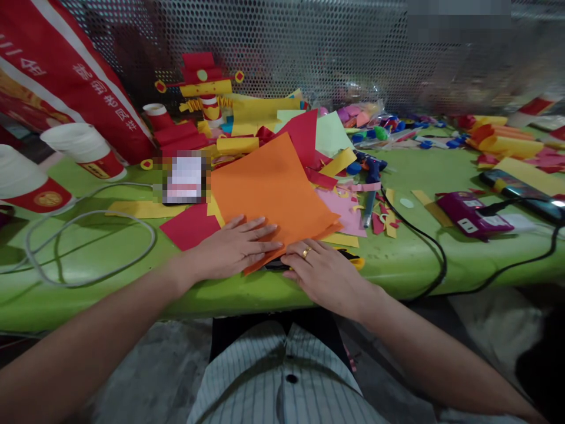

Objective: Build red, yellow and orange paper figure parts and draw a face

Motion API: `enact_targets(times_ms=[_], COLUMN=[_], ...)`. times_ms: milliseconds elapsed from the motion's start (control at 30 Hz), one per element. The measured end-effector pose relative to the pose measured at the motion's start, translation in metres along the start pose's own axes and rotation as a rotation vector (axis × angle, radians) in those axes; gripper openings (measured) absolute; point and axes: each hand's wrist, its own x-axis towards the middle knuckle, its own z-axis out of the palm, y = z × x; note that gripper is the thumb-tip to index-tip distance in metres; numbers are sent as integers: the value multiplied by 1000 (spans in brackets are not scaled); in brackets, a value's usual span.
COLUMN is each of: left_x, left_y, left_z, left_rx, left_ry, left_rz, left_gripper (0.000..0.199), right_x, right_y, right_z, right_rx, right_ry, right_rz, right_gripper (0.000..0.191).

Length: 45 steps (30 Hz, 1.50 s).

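Orange paper sheets point(273, 188) lie at a slant near the front edge of the green table, over other coloured paper. Flat on their lower left part rests my left hand point(233, 246), its fingers spread and pointing right. My right hand point(322, 268), with a ring on one finger, is at the near edge of the orange paper, its fingers bent and close together there. Whether its fingertips pinch the paper is hard to see. A dark object point(277, 265) shows partly between the hands, under the paper. Red paper point(189, 228) sticks out left of the sheets.
Left are a phone point(185, 179), a white cable point(152, 235) and stacked paper cups point(83, 147). A glue gun point(371, 168) and paper scraps lie right of the sheets. Further right sit a purple power strip point(472, 217) and black cords. A perforated metal panel point(282, 53) stands behind.
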Motion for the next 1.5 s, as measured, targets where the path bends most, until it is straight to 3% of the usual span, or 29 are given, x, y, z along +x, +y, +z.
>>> enact_targets(times_ms=[667,833,967,1100,1167,1300,1400,1500], left_x=[1,0,0,2,5,10,13,14], left_y=[-1,0,3,11,17,27,29,26], left_z=[4,3,-2,-8,-11,-19,-26,-31], left_rx=[-6,-25,-62,-110,-129,-182,-248,-308], left_ry=[6,18,14,71,109,150,136,130], left_rz=[8,-3,-23,-53,-103,-328,-434,-464], left_gripper=[44,43,43,45,47,44,31,23], right_x=[2,0,-10,-17,-15,-1,8,14], right_y=[0,0,24,73,97,131,140,135], right_z=[2,-1,-14,-21,-17,0,7,4], right_rx=[37,119,220,104,28,-65,-125,-131], right_ry=[52,74,225,303,265,49,-77,-18], right_rz=[-41,-111,-69,189,344,519,546,512], right_gripper=[12,12,18,18,16,18,23,28])
